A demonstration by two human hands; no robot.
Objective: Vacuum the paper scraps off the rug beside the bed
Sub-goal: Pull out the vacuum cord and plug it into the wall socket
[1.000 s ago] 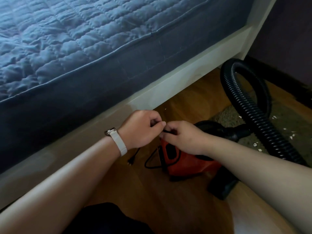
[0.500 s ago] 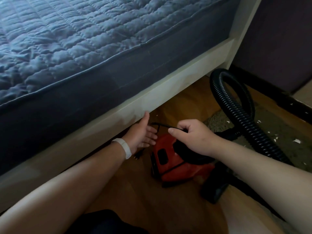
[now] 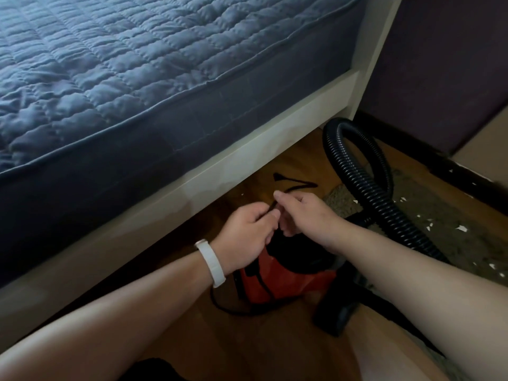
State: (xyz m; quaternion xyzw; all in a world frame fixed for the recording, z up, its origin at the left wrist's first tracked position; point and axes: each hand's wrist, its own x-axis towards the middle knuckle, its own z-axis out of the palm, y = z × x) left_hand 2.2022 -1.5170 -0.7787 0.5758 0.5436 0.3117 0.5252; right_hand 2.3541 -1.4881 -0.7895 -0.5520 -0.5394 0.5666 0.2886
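- Centre frame: left hand [image 3: 247,232] and right hand [image 3: 305,215] each pinch thin black power cord [image 3: 294,185], likely unwinding it to plug in.
- Red plastic vacuum cleaner [image 3: 277,281] sits below.

Home bedroom: bed [image 3: 137,92] with quilted blue cover [image 3: 82,64] on white frame [image 3: 247,158], wood floor [image 3: 247,353], shaggy rug [image 3: 439,213] strewn with paper scraps [image 3: 461,228], red vacuum [image 3: 280,279] alongside.

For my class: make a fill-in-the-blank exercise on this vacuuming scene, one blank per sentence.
1. The left hand and right hand both pinch a black ___.
2. The vacuum is black and ___.
3. The paper scraps lie on the ___.
4. The white band sits on the ___ wrist.

Missing: cord, red, rug, left.
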